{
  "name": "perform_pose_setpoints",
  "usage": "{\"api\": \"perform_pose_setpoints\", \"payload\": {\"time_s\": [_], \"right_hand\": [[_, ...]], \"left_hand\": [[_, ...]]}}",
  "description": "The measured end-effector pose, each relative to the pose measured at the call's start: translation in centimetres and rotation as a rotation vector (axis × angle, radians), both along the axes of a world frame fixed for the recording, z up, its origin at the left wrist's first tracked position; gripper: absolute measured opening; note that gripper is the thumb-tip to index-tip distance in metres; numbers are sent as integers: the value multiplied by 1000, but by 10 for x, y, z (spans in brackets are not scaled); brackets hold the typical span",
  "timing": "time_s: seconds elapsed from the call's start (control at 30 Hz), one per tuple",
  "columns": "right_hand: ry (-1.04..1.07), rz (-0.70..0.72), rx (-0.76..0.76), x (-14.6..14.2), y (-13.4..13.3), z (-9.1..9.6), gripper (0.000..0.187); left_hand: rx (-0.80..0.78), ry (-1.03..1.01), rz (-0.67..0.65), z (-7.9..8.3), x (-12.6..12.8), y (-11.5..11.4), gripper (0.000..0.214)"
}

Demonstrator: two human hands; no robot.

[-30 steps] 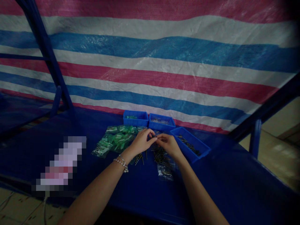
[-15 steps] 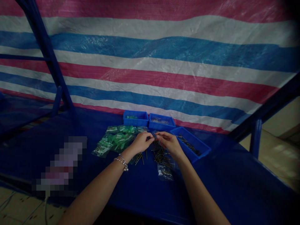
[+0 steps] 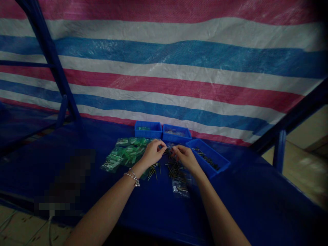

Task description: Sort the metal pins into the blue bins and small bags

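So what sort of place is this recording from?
Probably a small manual sorting workshop: blue parts bins, bagged green components, and loose metal pins on a blue workbench before a striped tarpaulin.

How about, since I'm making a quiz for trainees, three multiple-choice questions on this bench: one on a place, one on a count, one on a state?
1. Where do the green plastic packets lie in relation to the left hand?
A) Beside it on the table
B) Inside a bin
C) Under the other hand

2. How many blue plastic bins stand on the blue table?
A) Two
B) Three
C) Five

3. What state is the bin nearest the right hand in?
A) Upside down
B) Closed with a lid
C) Upright, holding dark metal pins

Answers:
1. A, since the packets spread across the table to the left of that hand.
2. B, since two bins stand side by side and a third sits to their right.
3. C, since the pins show inside its open top.
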State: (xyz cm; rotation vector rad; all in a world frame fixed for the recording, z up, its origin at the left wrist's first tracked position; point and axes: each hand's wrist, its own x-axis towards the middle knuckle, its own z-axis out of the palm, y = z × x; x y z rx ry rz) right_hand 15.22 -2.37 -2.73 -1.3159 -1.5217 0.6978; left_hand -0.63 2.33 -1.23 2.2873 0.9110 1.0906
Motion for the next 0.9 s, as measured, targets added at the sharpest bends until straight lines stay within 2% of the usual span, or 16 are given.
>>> {"api": "perform_pose_setpoints", "payload": {"time_s": [0.2, 0.37, 0.43, 0.53, 0.6, 0.7, 0.8, 0.9], "right_hand": [[30, -54, -9, 0, 0, 0, 33], [13, -55, -18, 0, 0, 0, 35], [-12, -89, -2, 2, -1, 2, 36], [-128, -225, 60, 8, -4, 6, 37], [-205, -356, 113, 14, -6, 9, 37], [-209, -475, 156, 24, -9, 13, 39], [-198, -576, 197, 30, -12, 16, 39], [-183, -670, 233, 35, -15, 20, 37]], "left_hand": [[-30, 44, -25, -1, 0, -1, 10], [27, 118, 9, 2, -1, -3, 12], [64, 228, 134, 7, -6, -3, 14], [74, 412, 501, 19, -25, 0, 20], [14, 467, 745, 26, -46, 2, 30], [-115, 431, 1067, 31, -82, 3, 41], [-255, 388, 1220, 27, -112, 1, 49], [-410, 377, 1213, 22, -130, 2, 50]]}}
